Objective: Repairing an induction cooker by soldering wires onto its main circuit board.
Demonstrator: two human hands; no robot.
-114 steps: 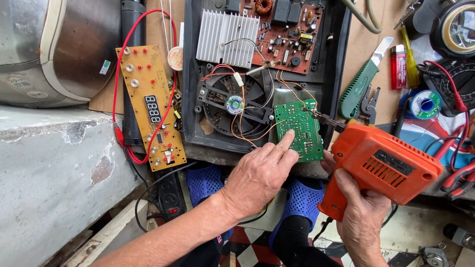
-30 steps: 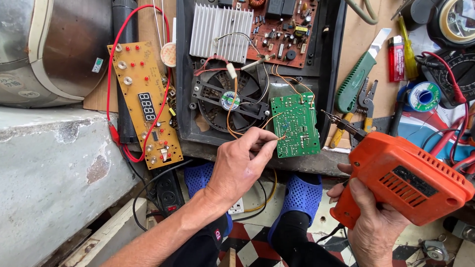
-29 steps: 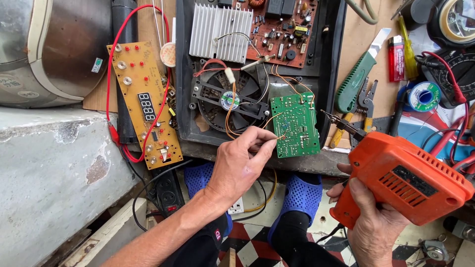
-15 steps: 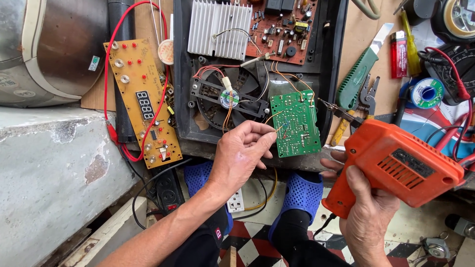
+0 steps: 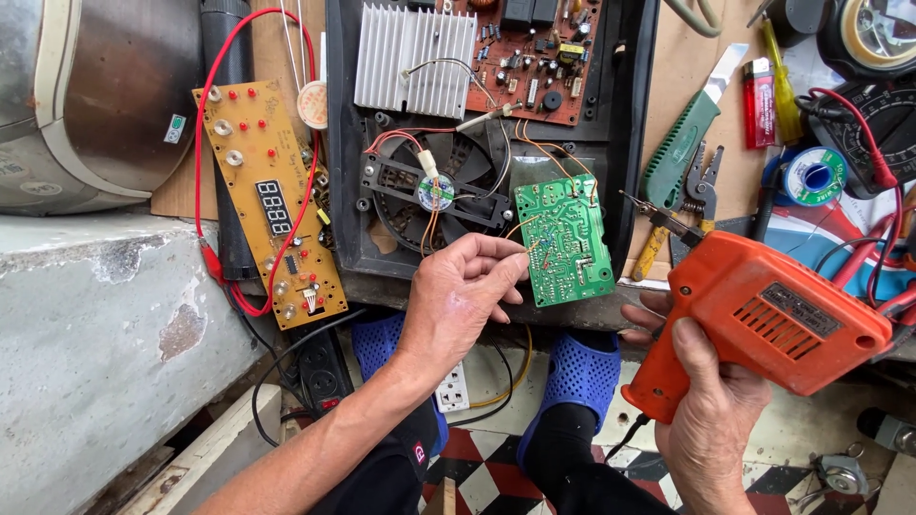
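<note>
Orange plastic filled the right hand point(image 5: 711, 429): fingers wrapped tight round the grip of a pistol-shaped soldering gun point(image 5: 763, 319), body lying long from lower left to upper right (its tip was hard to make out among pliers behind it). The left hand point(image 5: 458, 300) reached up from below, palm down, fingertips pinched on something thin at the edge of a green circuit board point(image 5: 563, 238); what exactly could not be told. That board lay solder side up, long axis running near upright, against the black casing point(image 5: 630, 143).
</note>
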